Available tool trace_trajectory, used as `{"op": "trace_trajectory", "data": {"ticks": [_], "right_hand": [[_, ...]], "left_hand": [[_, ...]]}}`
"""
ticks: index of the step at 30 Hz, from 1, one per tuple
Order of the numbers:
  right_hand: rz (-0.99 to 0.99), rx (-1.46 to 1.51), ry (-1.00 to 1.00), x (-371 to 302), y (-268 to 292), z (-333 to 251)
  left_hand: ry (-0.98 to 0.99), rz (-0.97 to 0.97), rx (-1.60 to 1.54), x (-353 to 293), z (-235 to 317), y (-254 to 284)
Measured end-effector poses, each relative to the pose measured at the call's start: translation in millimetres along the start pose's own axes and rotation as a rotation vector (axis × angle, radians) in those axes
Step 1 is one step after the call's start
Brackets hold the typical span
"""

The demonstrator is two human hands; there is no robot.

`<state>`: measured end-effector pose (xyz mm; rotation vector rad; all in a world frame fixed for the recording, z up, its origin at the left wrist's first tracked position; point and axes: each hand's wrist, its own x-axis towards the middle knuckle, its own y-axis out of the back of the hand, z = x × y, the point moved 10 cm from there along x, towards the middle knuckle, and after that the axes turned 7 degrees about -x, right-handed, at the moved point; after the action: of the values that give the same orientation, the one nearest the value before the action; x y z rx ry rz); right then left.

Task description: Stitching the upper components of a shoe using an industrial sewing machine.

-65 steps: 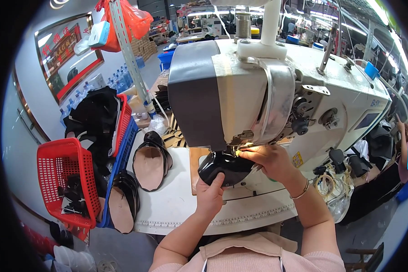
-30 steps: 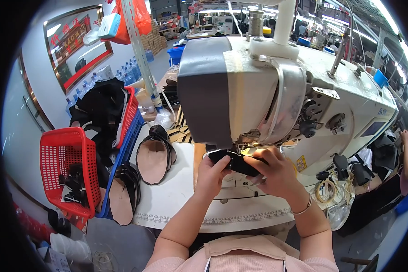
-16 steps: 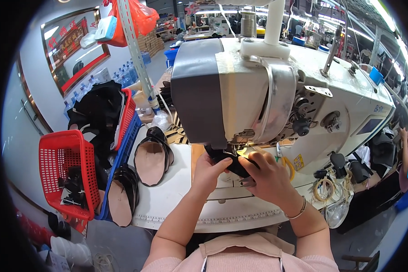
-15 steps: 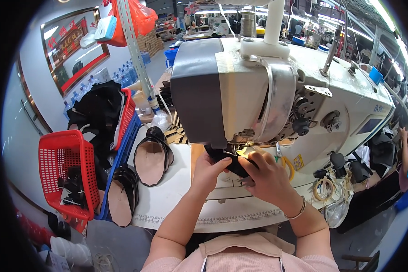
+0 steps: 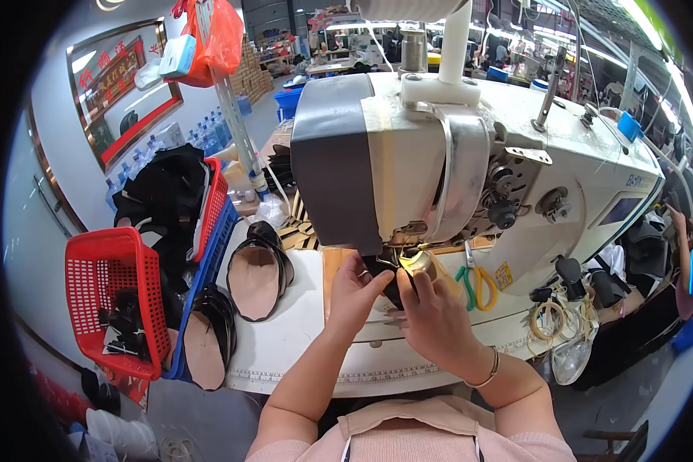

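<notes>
Beneath the needle area of a large white sewing machine, both hands hold a small black shoe piece, mostly covered by fingers. My left hand pinches its left side, thumb pointing toward the needle. Closed on the right side, my right hand has its fingertips beside a brightly lit yellowish curved surface; whether that belongs to the piece is unclear. Green-and-yellow-handled scissors lie on the table right of my right hand.
Black shoe uppers with pale insoles stand stacked on the table at left, with another stack nearer me. Beyond them are a red basket and a blue crate of black pieces. Tape rolls hang at the table's right edge.
My right hand has moved down and slightly left, its fingers drawn closer together. The scissors now show more fully. My left hand stays near the needle; the whole view has shifted slightly.
</notes>
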<state>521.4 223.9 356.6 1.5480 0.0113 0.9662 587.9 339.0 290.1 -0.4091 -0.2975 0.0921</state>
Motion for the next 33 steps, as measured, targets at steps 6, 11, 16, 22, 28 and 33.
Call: {"op": "trace_trajectory", "data": {"ticks": [6,11,16,22,28,33], "right_hand": [[0.327,0.304,-0.075,-6.4,35.7,45.5],[0.431,0.408,-0.331,-8.7,19.5,79.8],[0.448,0.386,-0.119,-22.3,9.4,58.3],[0.111,0.816,-0.148,-22.1,-18.5,51.2],[-0.055,0.88,-0.224,-21.0,-33.2,53.0],[-0.123,0.947,-0.241,-18.6,-36.0,49.9]], "left_hand": [[0.288,-0.136,-0.343,7.8,-19.5,1.1],[0.344,-0.154,-0.372,11.7,-29.5,3.2],[0.376,-0.077,-0.369,14.4,-35.3,12.8],[0.052,-0.044,0.07,-13.5,-2.8,-3.2],[0.008,-0.053,0.086,-13.9,5.8,-9.7],[0.028,-0.021,0.27,-8.3,6.0,-2.4]]}}
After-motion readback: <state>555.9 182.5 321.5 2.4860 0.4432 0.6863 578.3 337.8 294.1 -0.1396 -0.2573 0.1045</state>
